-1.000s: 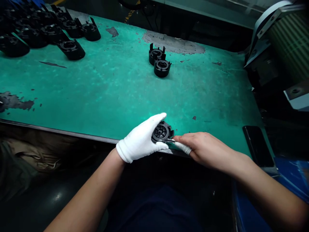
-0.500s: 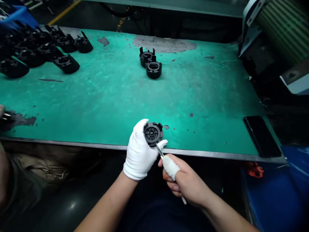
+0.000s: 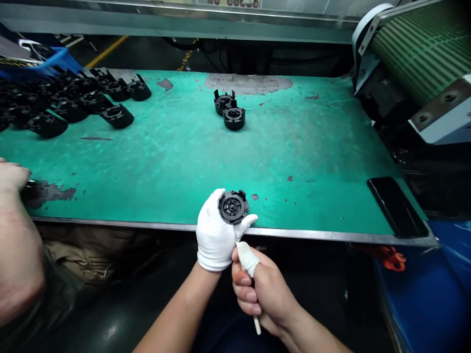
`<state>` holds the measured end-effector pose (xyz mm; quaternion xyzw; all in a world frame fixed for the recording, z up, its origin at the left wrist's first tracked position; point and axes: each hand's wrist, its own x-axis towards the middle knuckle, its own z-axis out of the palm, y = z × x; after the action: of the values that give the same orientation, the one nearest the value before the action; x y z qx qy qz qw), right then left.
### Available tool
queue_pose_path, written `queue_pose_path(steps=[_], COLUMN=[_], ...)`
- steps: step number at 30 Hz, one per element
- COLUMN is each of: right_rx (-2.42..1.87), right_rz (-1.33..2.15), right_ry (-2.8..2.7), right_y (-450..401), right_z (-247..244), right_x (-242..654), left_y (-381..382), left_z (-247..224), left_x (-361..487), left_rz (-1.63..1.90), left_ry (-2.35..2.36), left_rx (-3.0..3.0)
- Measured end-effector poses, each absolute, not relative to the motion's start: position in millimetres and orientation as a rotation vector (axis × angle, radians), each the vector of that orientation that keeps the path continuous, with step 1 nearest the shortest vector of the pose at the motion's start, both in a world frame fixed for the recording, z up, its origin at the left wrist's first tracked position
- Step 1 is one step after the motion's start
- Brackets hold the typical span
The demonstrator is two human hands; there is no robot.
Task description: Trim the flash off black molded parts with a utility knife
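My left hand [image 3: 214, 234], in a white glove, is closed around a round black plastic part [image 3: 234, 208] just above the table's front edge. The part's ribbed, ringed face is turned up toward me, and a small tab stands out at its upper right rim. My right hand [image 3: 253, 284] is ungloved except for a white finger cover on the thumb. It grips a slim tool [image 3: 257, 325] with a thin metal tip and a pale handle that sticks out below the fist. The tip lies against or close to the left glove, below the part; contact cannot be made out.
Two black cup-shaped housings [image 3: 234, 119] stand mid-table on the green mat [image 3: 176, 162]. Several more housings [image 3: 117, 116] crowd the left, by a blue bin [image 3: 61, 59]. A phone [image 3: 397, 206] lies at right, below a conveyor [image 3: 423, 49]. Another person's arm [image 3: 16, 245] reaches in at left.
The tool's tip has drawn back from the part's lower rim, and my right hand has shifted down and left. The view has tilted up. At left, another person's arm has come further in.
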<state>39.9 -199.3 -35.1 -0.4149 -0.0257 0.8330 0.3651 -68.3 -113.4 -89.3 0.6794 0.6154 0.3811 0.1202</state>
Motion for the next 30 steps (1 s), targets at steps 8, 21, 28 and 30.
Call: queue_pose_path(steps=[8, 21, 28, 30], right_rx=[-0.917, -1.676, -1.691, -1.705], right_rz=[1.671, 1.089, 0.749, 0.696], right_ry=[-0.332, -1.665, -2.351, -2.453], right_y=[-191, -141, -107, -103], right_z=[3, -35, -30, -28], right_x=[59, 156, 144, 143], left_y=[-117, -92, -87, -86], left_z=[-82, -59, -69, -70], left_x=[-67, -106, -87, -84], left_rz=[1.181, 1.239, 0.994, 0.989], left_ry=[1.764, 1.385, 1.528, 1.571], left_rx=[2.022, 1.777, 1.914, 1.893])
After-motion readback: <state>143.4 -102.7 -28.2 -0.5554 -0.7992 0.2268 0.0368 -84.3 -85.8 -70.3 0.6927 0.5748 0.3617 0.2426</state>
